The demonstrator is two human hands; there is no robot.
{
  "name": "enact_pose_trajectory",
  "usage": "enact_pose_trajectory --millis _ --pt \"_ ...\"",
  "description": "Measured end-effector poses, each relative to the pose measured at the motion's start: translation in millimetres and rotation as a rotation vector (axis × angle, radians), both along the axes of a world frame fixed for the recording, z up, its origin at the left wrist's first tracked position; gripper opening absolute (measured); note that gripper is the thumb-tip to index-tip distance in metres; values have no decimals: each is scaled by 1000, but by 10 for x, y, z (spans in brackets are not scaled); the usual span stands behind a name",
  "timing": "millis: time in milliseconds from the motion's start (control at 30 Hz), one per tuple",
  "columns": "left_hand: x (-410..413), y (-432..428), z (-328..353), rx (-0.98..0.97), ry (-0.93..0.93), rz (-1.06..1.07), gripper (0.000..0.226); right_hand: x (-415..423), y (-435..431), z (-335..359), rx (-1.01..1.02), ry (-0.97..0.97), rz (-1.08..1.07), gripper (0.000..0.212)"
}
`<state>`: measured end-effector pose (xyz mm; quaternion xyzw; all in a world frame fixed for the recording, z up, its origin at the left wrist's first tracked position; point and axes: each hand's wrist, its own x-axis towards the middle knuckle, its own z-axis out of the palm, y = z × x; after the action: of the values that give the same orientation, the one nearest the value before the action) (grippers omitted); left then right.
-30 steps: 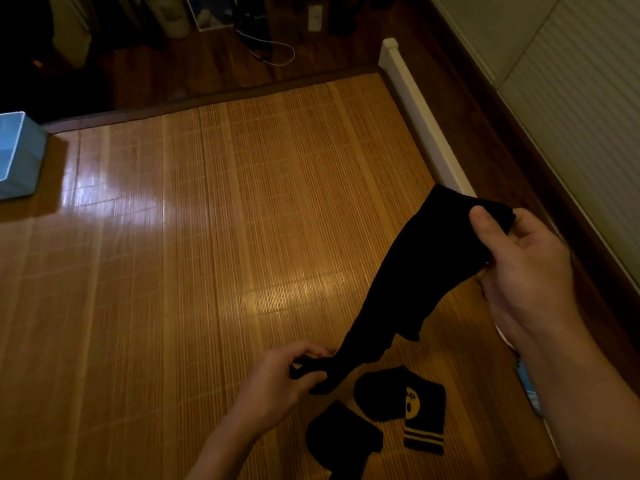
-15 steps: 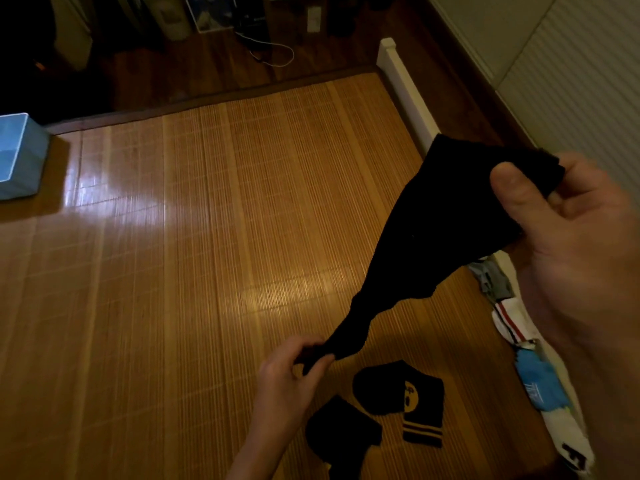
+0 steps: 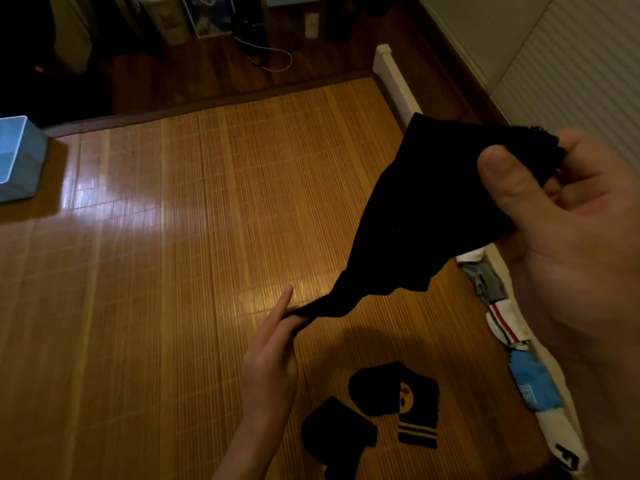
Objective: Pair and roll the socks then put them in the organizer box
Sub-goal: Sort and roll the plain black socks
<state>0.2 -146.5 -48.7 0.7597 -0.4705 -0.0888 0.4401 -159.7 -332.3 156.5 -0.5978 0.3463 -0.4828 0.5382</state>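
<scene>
One blue box (image 3: pixel 17 157) sits at the far left edge of the mat (image 3: pixel 173 271), cut off by the frame. Only part of its pale inside shows, and what lies in it cannot be told.

A black sock (image 3: pixel 426 220) hangs stretched in the air between both hands, over the right half of the mat and well apart from the box. The right hand (image 3: pixel 571 237), high and close to the camera, has its grip clamped on the wide cuff end. Its thumb presses the cloth against curled fingers, and the cuff bunches there with a fuzzy edge. The left hand (image 3: pixel 270 358), lower and nearer the mat's middle, has its grip closed on the narrow end, with the index finger straight out above it. The sock is dark all over and slants from upper right to lower left. It is broad and slack near the cuff and twisted thin toward the left hand, and a loose flap hangs from its lower edge.

Two more black socks lie on the mat below it, just beside each other. The face sock (image 3: pixel 398 396) bears a yellow face and yellow stripes, and the plain sock (image 3: pixel 336 434) lies nearer the person. Along the mat's right edge lie a grey sock (image 3: pixel 485 282), a white sock (image 3: pixel 502 323) with a red stripe and a blue sock (image 3: pixel 533 382), partly hidden by the right hand.
</scene>
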Motion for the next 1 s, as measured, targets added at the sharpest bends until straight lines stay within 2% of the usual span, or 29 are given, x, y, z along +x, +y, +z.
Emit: enact_pose_trajectory --millis 100,267,333,433,633,800,900,1000 --pt "-18 -96 59 72 111 20 57 32 24 25 -19 28 19 20" --pt "-67 -410 158 114 148 -181 63 74 47 24 -18 27 91 14" --pt "-108 -514 144 137 140 -169 53 81 38 18 10 6 102 14" --pt "-168 -582 96 125 127 -135 24 67 2 -22 36 -6 101 13" --pt "-39 -312 -68 211 349 -233 8 -87 -185 -172 58 8 -11 14" --pt "79 77 -145 288 273 -420 6 -190 -306 -448 163 26 -45 13" --pt "154 200 -187 350 361 -402 19 -246 -332 -659 263 40 -96 11" --pt "230 281 -194 369 465 -379 15 -297 -333 -852 341 53 -159 7"
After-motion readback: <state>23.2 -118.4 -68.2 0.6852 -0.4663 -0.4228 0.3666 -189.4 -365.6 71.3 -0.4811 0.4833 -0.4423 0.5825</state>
